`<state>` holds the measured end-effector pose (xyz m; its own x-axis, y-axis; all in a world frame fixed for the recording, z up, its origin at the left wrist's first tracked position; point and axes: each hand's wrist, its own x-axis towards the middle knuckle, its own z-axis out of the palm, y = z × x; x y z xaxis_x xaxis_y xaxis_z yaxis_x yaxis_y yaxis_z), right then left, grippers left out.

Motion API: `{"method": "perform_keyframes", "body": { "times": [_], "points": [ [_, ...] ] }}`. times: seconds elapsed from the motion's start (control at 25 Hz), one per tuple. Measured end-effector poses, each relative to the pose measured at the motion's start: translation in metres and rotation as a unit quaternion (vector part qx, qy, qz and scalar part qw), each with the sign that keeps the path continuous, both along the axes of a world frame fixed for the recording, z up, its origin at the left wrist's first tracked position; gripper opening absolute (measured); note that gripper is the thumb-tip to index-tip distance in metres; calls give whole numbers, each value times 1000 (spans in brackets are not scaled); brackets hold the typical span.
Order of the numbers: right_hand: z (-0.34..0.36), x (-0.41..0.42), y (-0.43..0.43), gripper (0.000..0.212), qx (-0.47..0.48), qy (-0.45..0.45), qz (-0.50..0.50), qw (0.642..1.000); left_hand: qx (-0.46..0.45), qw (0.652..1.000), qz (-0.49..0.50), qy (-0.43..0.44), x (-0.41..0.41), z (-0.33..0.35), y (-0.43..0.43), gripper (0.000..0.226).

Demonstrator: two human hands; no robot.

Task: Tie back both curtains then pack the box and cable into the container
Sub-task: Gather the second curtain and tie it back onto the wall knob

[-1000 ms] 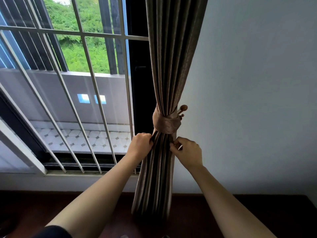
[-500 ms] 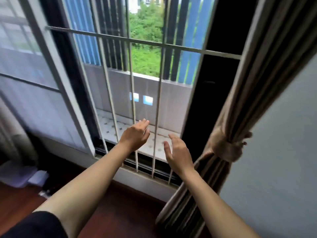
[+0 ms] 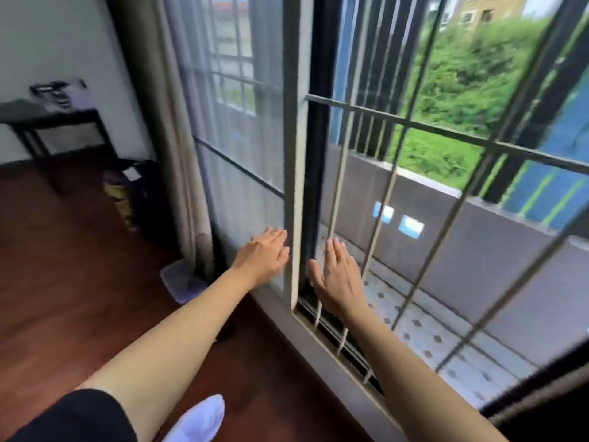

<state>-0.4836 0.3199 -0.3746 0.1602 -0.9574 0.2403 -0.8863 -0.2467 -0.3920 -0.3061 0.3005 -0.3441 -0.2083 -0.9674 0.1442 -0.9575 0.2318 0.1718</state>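
Since neither hand holds anything, this looks like a crossing from one job to the next. The left hand and right hand reach forward at mid-frame, fingers straight and relaxed. They are on either side of the white window frame and grasp nothing.

Left of centre, running up to the top edge, the pale curtain hangs full length to the dark wood floor. It is ungathered and has no tie round it, so by my judgement it is the one not yet tied back. The open, raised hands suit gathering its folds.

At the curtain's foot, just left of the left forearm, lies a pale translucent plastic piece. It may be the container or its lid, but the blur leaves that unsure. Small things sit on the dark table at far upper left, none clear enough to call a box or a cable.

A white-socked foot at the bottom edge points towards the curtain, which fits a step that way.
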Motion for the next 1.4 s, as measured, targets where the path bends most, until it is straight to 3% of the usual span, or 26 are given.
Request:
{"method": "perform_keyframes", "body": {
  "times": [0.12, 0.32, 0.44, 0.68, 0.92, 1.16, 1.4],
  "points": [
    [0, 65, -26, 77, -1, -3, 60, 998, -16, 998, 53, 12, 58, 5, -6, 68],
    [-3, 163, -81, 87, 22, 2, 161, 987, -12, 988, 153, 12, 151, -5, -30, 59],
    [-7, 226, -126, 81, 22, 3, 212, 977, -22, 981, 194, 14, 210, -14, -56, 50],
    [-11, 362, -232, 90, 17, -1, 289, 957, -11, 949, 314, 3, 343, -17, -119, 49],
    [-19, 493, -278, 69, 47, 13, 345, 937, -18, 928, 372, 3, 461, -16, -160, 49],
    [-29, 631, -329, 77, 36, 1, 302, 953, -13, 943, 333, 4, 606, -22, -228, 49],
    [-28, 732, -379, 91, 62, -41, 127, 989, 9, 983, 183, 16, 726, -10, -322, 50]
  ]
}}
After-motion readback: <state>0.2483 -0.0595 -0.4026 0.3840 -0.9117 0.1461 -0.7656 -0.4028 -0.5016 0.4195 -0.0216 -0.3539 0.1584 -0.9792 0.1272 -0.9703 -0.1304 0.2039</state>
